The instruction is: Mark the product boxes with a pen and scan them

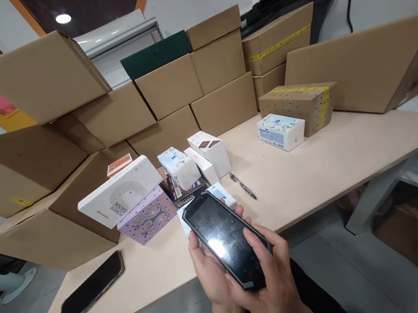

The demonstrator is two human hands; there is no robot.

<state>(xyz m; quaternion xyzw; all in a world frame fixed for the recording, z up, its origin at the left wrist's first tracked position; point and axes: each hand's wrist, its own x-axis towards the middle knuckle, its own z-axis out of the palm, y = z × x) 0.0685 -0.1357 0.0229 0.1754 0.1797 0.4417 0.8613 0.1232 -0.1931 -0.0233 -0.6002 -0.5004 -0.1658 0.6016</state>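
Observation:
A black rugged phone [224,240] with a dark, reflective screen is held over the table's front edge. My left hand [211,272] cradles its left side from below. Around its right side wraps my right hand [273,269], with the thumb by the screen's edge. Just beyond the phone, a white and blue tissue pack [221,195] is partly hidden by it. Farther back stand a dark printed box [186,191], another tissue pack [179,167] and white boxes [210,153]. A pen [243,186] lies to their right.
A second phone [91,291] lies at the table's left front. A white power bank box [122,190] rests on a purple box [147,216]. Cardboard boxes [168,85] are stacked along the back. At right, a tissue pack [281,132] sits before a yellow-taped carton [299,103].

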